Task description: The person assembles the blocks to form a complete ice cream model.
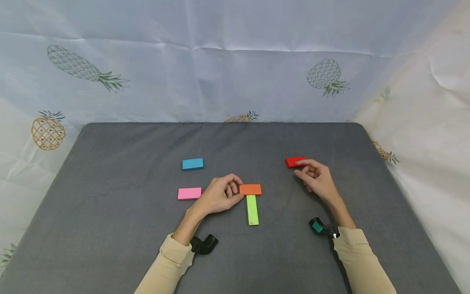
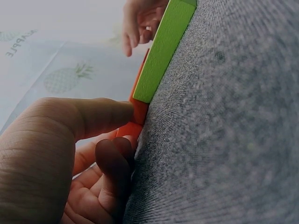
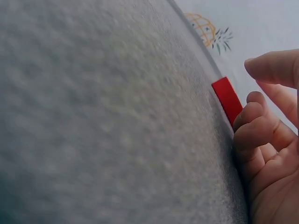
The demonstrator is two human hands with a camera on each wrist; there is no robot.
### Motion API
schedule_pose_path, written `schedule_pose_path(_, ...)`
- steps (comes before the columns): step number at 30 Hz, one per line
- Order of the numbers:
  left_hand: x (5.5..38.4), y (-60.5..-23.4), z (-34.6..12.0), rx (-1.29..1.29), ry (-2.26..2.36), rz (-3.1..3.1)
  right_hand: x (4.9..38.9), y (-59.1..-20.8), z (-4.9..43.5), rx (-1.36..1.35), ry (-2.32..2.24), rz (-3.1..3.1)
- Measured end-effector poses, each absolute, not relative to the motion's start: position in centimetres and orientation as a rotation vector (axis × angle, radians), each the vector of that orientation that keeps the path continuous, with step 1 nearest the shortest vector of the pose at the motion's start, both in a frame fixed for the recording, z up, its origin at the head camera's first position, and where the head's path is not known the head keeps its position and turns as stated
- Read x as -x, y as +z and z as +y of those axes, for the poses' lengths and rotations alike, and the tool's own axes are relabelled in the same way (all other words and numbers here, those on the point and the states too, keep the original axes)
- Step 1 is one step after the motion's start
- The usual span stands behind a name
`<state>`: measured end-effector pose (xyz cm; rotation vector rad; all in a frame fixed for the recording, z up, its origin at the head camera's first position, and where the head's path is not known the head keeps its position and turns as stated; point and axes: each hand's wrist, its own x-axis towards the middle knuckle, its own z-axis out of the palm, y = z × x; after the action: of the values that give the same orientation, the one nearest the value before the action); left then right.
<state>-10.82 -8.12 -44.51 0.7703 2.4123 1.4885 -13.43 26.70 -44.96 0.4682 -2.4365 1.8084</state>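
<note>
On my feed the left hand (image 1: 218,195) pinches the left end of the flat orange wooden-looking block (image 1: 251,189), I'm guessing to keep it square across the flat lime-green wooden-looking block (image 1: 252,210). Right hand (image 1: 318,181): thumb and fingers apart, right by the flat red rectangular block (image 1: 292,162), farther right.

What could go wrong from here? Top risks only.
1. The left hand has the orange block by one end only; a slight twist could knock it out of line with the green block it meets.
2. The pink block sits right by that hand, so pulling back might nudge it.
3. The right hand has no firm grip on the red block; closing in could push it away.
</note>
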Motion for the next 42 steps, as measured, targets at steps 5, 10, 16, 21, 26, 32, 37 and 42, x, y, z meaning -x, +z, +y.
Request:
schedule_pose_path(5, 10.8, -44.5, -8.1, -0.764, 1.491, 2.404, 14.0, -45.1, 27.2, -0.417, 1.854, -2.424)
schedule_pose_path(10, 10.7, -44.4, -8.1, -0.780, 1.497, 2.404, 14.6, -45.1, 27.7, -0.381, 1.848, -2.431)
schedule_pose_path(16, 10.8, -44.5, -8.1, -0.784, 1.494, 2.415, 15.0, -45.2, 28.2, -0.381, 1.846, -2.438)
schedule_pose_path(21, 10.8, -44.7, -8.1, -0.787, 1.493, 2.416, 15.3, -45.1, 28.5, -0.386, 1.839, -2.440)
schedule_pose_path(26, 10.8, -44.6, -8.1, -0.790, 1.500, 2.405, 15.5, -44.9, 29.1, -0.379, 1.813, -2.457)
schedule_pose_path(32, 10.8, -44.6, -8.2, -0.787, 1.506, 2.402, 15.9, -44.6, 29.6, -0.371, 1.769, -2.472)
schedule_pose_path(37, 10.8, -44.7, -8.1, -0.789, 1.508, 2.401, 16.1, -44.7, 29.9, -0.418, 1.720, -2.483)
schedule_pose_path(42, 10.8, -44.7, -8.1, -0.791, 1.507, 2.408, 16.4, -45.0, 30.0, -0.471, 1.690, -2.495)
